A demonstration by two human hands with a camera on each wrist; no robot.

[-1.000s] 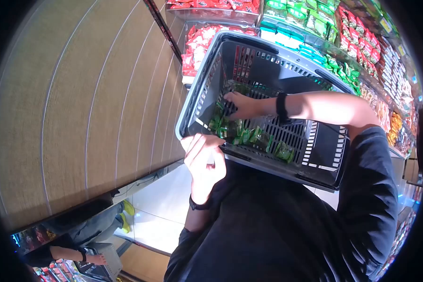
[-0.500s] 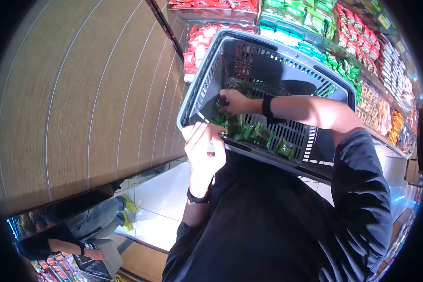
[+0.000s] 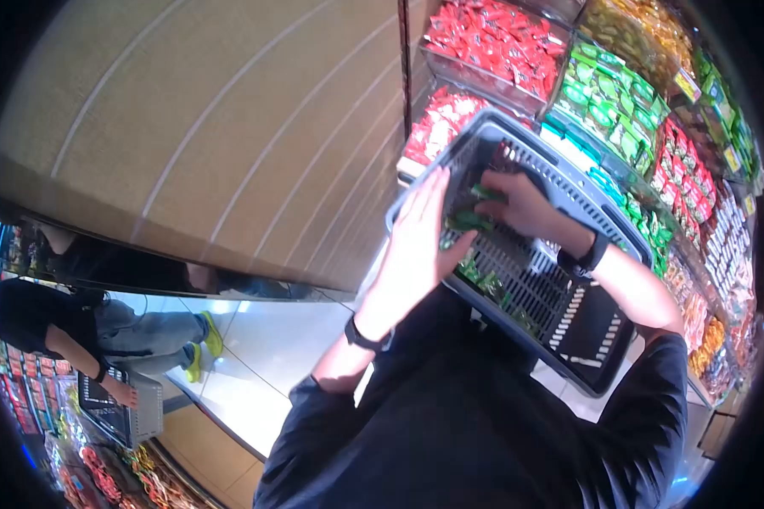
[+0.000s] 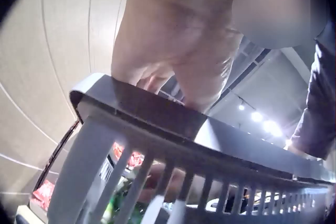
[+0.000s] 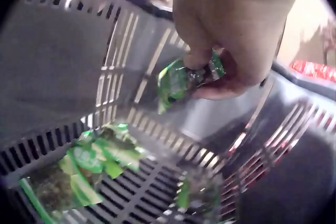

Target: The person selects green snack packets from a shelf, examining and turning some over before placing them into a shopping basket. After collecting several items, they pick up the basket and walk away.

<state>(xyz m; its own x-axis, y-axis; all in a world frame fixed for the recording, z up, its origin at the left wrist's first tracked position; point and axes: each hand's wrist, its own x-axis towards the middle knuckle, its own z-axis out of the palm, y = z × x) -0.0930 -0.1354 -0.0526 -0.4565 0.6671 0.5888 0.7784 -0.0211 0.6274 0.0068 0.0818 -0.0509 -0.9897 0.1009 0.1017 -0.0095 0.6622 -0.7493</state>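
A grey plastic shopping basket [image 3: 581, 185] with slotted walls stands in front of the body. My right hand [image 3: 526, 204] is down inside it. Between its thumb and fingers it pinches a small green snack packet [image 5: 173, 82], held above the basket floor in the right wrist view. Several more green and clear packets [image 5: 86, 158] lie on the slatted floor below. My left hand [image 3: 416, 242] lies across the basket's left rim with fingers straight and thumb spread. In the left wrist view that hand reaches over the grey rim [image 4: 157, 116], its fingertips partly hidden behind it.
Shelf bins hold red packets [image 3: 492, 47], green packets [image 3: 615, 97] and other wrapped goods beyond the basket. A wood-look panel [image 3: 229, 127] rises on the left. A mirror at lower left reflects a person in yellow shoes [image 3: 210, 335] with the basket.
The view has swung, with the basket now further right and more tilted. My left hand has gone from gripping the rim to lying straight-fingered over it. My right hand has lifted a green packet.
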